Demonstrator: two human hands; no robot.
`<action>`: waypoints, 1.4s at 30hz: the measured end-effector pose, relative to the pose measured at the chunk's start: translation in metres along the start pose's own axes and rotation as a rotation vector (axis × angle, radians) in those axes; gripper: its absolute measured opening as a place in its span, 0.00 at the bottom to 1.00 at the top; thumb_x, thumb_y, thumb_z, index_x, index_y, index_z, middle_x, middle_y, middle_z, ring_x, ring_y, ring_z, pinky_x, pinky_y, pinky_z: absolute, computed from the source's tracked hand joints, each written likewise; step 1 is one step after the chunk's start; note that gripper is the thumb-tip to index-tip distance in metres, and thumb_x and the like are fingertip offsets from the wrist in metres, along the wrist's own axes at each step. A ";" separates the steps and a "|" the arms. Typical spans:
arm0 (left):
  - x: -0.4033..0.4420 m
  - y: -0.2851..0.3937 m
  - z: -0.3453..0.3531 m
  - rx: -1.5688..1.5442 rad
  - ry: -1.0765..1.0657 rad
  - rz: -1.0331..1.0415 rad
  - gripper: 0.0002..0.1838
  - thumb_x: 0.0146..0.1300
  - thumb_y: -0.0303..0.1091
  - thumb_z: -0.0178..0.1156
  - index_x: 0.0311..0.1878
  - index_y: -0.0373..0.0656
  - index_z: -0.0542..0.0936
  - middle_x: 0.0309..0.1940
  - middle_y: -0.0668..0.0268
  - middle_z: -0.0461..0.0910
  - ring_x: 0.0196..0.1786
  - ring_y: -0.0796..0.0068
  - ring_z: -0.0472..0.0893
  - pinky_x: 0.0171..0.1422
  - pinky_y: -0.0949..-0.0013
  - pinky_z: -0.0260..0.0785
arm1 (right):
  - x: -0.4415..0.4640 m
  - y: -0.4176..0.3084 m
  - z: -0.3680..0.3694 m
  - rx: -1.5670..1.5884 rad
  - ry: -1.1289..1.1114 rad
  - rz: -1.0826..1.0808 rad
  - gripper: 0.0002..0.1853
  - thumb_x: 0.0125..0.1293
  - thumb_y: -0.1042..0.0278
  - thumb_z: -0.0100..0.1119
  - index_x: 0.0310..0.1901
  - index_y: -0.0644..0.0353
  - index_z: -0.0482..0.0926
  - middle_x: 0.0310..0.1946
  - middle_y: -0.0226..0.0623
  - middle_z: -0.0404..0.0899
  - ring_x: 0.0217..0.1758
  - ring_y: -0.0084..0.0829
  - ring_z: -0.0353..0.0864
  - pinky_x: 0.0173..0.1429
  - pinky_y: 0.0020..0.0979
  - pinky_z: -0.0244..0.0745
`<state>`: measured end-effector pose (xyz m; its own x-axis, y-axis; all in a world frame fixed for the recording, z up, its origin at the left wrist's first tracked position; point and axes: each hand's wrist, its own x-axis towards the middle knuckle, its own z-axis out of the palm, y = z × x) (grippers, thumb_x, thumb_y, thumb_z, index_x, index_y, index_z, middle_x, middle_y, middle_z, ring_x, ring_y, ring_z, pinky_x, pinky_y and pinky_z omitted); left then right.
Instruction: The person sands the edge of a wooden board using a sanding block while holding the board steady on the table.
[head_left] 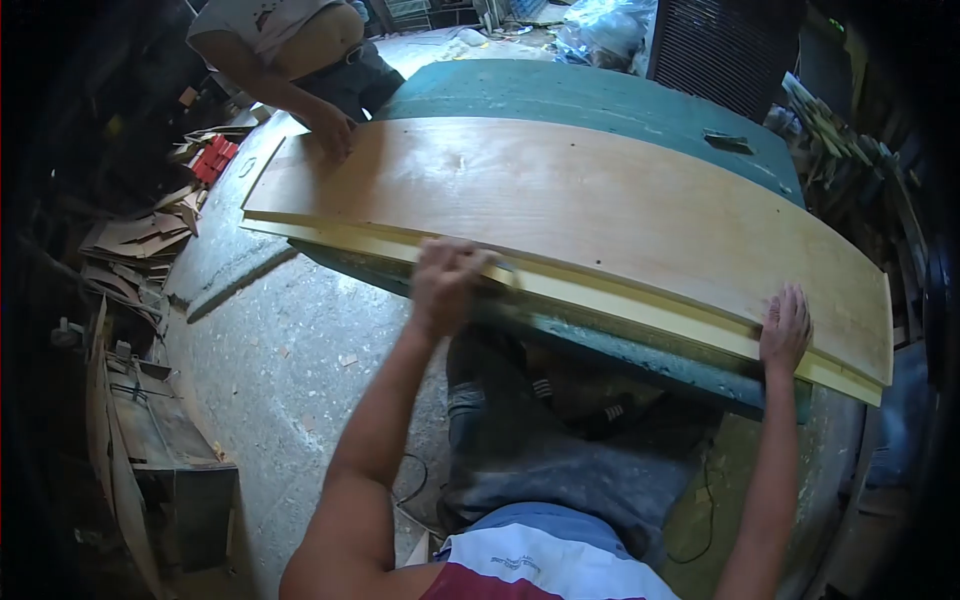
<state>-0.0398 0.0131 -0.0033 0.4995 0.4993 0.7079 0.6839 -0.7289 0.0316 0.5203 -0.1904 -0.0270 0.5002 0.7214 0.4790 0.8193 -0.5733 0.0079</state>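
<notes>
A long wooden panel (480,180) lies across a green table, with a paler yellowish board (600,297) under its near edge. Closed at that near edge, left of the middle, is my left hand (445,285). Something small beside its fingers is smeared by motion, so what it grips cannot be made out. My right hand (787,328) rests flat on the panel's near edge toward the right end, fingers stretched out over the top face. Several small dark dots mark the panel's surface.
Across the table at the far left, another person's hand (333,130) touches the panel. The green tabletop (560,88) shows beyond it, with a dark object (728,142) on it. Wood scraps (140,235) and red items (212,158) lie at left; a dark slatted panel (725,55) stands behind.
</notes>
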 end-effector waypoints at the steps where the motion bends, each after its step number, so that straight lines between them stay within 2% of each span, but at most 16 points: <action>1: -0.010 -0.032 0.000 0.004 0.019 -0.065 0.13 0.63 0.31 0.67 0.49 0.54 0.92 0.45 0.61 0.85 0.52 0.58 0.82 0.58 0.55 0.76 | 0.000 -0.001 0.000 0.013 0.000 0.003 0.28 0.83 0.45 0.45 0.74 0.53 0.74 0.77 0.43 0.70 0.82 0.45 0.64 0.83 0.51 0.55; 4: -0.025 -0.110 -0.028 0.006 0.052 -0.107 0.13 0.61 0.28 0.68 0.49 0.50 0.91 0.45 0.61 0.86 0.52 0.58 0.82 0.57 0.54 0.75 | -0.003 -0.010 -0.002 0.040 0.008 0.038 0.28 0.82 0.45 0.46 0.73 0.53 0.75 0.76 0.43 0.71 0.81 0.46 0.65 0.83 0.53 0.55; 6: -0.020 -0.101 -0.026 0.083 0.009 -0.134 0.13 0.60 0.29 0.69 0.49 0.49 0.91 0.45 0.60 0.85 0.51 0.58 0.83 0.58 0.53 0.74 | -0.003 -0.013 -0.007 0.028 0.011 0.049 0.28 0.81 0.46 0.47 0.72 0.53 0.75 0.76 0.43 0.71 0.81 0.46 0.65 0.83 0.54 0.54; 8: -0.012 -0.061 0.000 0.055 -0.004 -0.033 0.13 0.60 0.31 0.70 0.49 0.50 0.91 0.44 0.60 0.85 0.51 0.58 0.82 0.59 0.53 0.74 | -0.004 -0.015 -0.008 0.031 0.006 0.070 0.28 0.81 0.46 0.47 0.72 0.53 0.75 0.76 0.44 0.71 0.81 0.46 0.65 0.83 0.54 0.55; 13: 0.038 0.123 0.056 -0.084 -0.071 0.133 0.20 0.59 0.32 0.69 0.56 0.57 0.89 0.48 0.63 0.82 0.57 0.60 0.79 0.68 0.41 0.66 | -0.005 -0.015 -0.004 0.057 0.050 0.028 0.27 0.81 0.45 0.48 0.71 0.53 0.76 0.75 0.43 0.72 0.81 0.46 0.65 0.83 0.54 0.55; 15: 0.043 0.143 0.058 -0.075 -0.060 0.183 0.21 0.58 0.32 0.69 0.57 0.58 0.89 0.48 0.63 0.82 0.57 0.61 0.79 0.69 0.40 0.64 | -0.006 -0.012 -0.006 0.055 0.055 0.016 0.27 0.81 0.45 0.48 0.71 0.54 0.76 0.75 0.43 0.72 0.81 0.45 0.65 0.83 0.54 0.55; 18: 0.034 0.094 0.048 -0.044 -0.123 0.077 0.22 0.57 0.32 0.70 0.56 0.56 0.88 0.48 0.66 0.82 0.60 0.61 0.79 0.70 0.42 0.62 | -0.005 -0.015 -0.010 0.065 0.047 0.043 0.28 0.81 0.45 0.49 0.71 0.53 0.76 0.75 0.42 0.72 0.81 0.45 0.65 0.83 0.54 0.55; 19: 0.027 0.062 0.045 -0.131 -0.114 -0.004 0.23 0.55 0.30 0.67 0.56 0.59 0.89 0.51 0.64 0.83 0.59 0.61 0.80 0.72 0.37 0.58 | -0.005 -0.014 -0.011 0.071 0.047 0.032 0.28 0.81 0.45 0.49 0.71 0.53 0.75 0.75 0.42 0.72 0.81 0.45 0.65 0.83 0.55 0.55; 22: 0.009 -0.022 0.010 0.072 -0.056 -0.022 0.21 0.54 0.34 0.71 0.54 0.55 0.90 0.48 0.66 0.84 0.56 0.62 0.81 0.68 0.47 0.62 | -0.008 -0.022 -0.014 0.066 0.042 0.041 0.27 0.81 0.46 0.50 0.71 0.53 0.75 0.75 0.42 0.72 0.81 0.45 0.65 0.83 0.56 0.55; 24: 0.009 -0.026 0.000 0.127 -0.061 -0.025 0.20 0.54 0.34 0.72 0.53 0.54 0.90 0.47 0.65 0.83 0.55 0.61 0.80 0.66 0.50 0.66 | -0.005 -0.024 -0.015 0.053 0.059 0.049 0.27 0.80 0.46 0.50 0.71 0.54 0.75 0.75 0.42 0.72 0.81 0.45 0.65 0.83 0.56 0.55; 26: 0.010 -0.007 0.015 0.038 -0.063 0.056 0.20 0.54 0.34 0.72 0.53 0.54 0.90 0.47 0.63 0.83 0.54 0.59 0.80 0.63 0.51 0.68 | -0.005 -0.025 -0.014 0.045 0.065 0.043 0.27 0.80 0.47 0.50 0.71 0.54 0.75 0.74 0.43 0.72 0.81 0.46 0.65 0.82 0.56 0.56; 31: 0.049 0.168 0.063 -0.274 -0.047 0.138 0.21 0.55 0.37 0.70 0.55 0.60 0.90 0.50 0.65 0.80 0.56 0.60 0.77 0.65 0.47 0.64 | -0.005 -0.020 -0.007 0.049 0.092 0.037 0.26 0.78 0.47 0.52 0.69 0.54 0.78 0.73 0.46 0.74 0.78 0.47 0.68 0.81 0.54 0.57; 34: 0.070 0.222 0.081 -0.345 -0.091 0.166 0.22 0.56 0.40 0.70 0.56 0.62 0.89 0.51 0.67 0.79 0.59 0.61 0.76 0.67 0.46 0.62 | -0.007 -0.016 -0.002 0.059 0.094 0.026 0.26 0.78 0.47 0.53 0.69 0.54 0.78 0.73 0.45 0.75 0.78 0.47 0.69 0.81 0.54 0.58; 37: 0.069 0.190 0.075 -0.285 -0.055 0.137 0.23 0.56 0.39 0.70 0.57 0.63 0.89 0.49 0.69 0.80 0.56 0.64 0.78 0.66 0.48 0.63 | -0.007 -0.016 -0.008 0.095 0.087 0.023 0.26 0.78 0.48 0.53 0.68 0.55 0.79 0.73 0.46 0.75 0.79 0.48 0.68 0.81 0.54 0.58; 40: 0.046 0.098 0.053 -0.306 -0.050 0.102 0.24 0.52 0.40 0.74 0.55 0.62 0.89 0.46 0.68 0.82 0.52 0.62 0.79 0.64 0.43 0.63 | -0.008 -0.021 -0.015 0.116 0.109 0.025 0.26 0.77 0.49 0.54 0.67 0.56 0.79 0.72 0.47 0.74 0.78 0.48 0.68 0.81 0.55 0.58; 42: 0.025 0.035 0.027 -0.047 -0.053 0.046 0.23 0.47 0.46 0.78 0.50 0.61 0.91 0.46 0.67 0.83 0.53 0.63 0.81 0.65 0.43 0.62 | -0.012 -0.025 -0.019 0.122 0.114 0.032 0.26 0.77 0.49 0.54 0.67 0.57 0.79 0.72 0.47 0.74 0.78 0.48 0.68 0.81 0.55 0.58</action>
<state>0.0109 0.0133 -0.0033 0.5584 0.4875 0.6712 0.6342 -0.7725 0.0336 0.4884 -0.1919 -0.0163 0.4975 0.6505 0.5739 0.8347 -0.5391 -0.1124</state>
